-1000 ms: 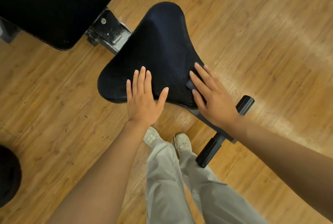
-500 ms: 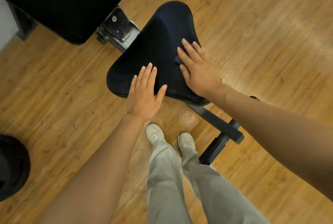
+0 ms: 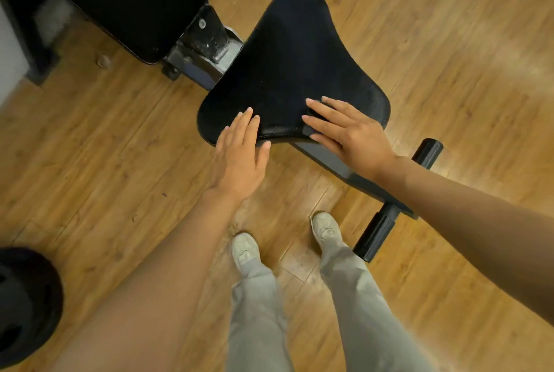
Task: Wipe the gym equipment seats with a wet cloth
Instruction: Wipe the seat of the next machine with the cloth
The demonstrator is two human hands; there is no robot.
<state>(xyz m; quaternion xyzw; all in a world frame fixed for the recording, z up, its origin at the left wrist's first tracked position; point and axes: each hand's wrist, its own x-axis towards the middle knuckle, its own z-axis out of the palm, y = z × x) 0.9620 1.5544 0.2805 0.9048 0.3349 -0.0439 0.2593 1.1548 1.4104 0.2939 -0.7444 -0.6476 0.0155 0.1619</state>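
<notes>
Over wooden floor [image 3: 419,42]: right hand [image 3: 350,132] pressed flat on dark cloth [image 3: 311,129] atop black seat [image 3: 293,66]; just beside, left hand [image 3: 239,156], fingers straight, touched seat's near edge.

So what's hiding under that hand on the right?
Under the flat right hand a dark folded cloth peeks out, pressed onto the black padded triangular seat. Most of the cloth is covered.

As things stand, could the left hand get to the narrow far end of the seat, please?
Probably yes. The left hand lies flat on the near edge of the seat, and the pad's top between it and the far tip is bare; the right hand presses the cloth off to the side.
</notes>
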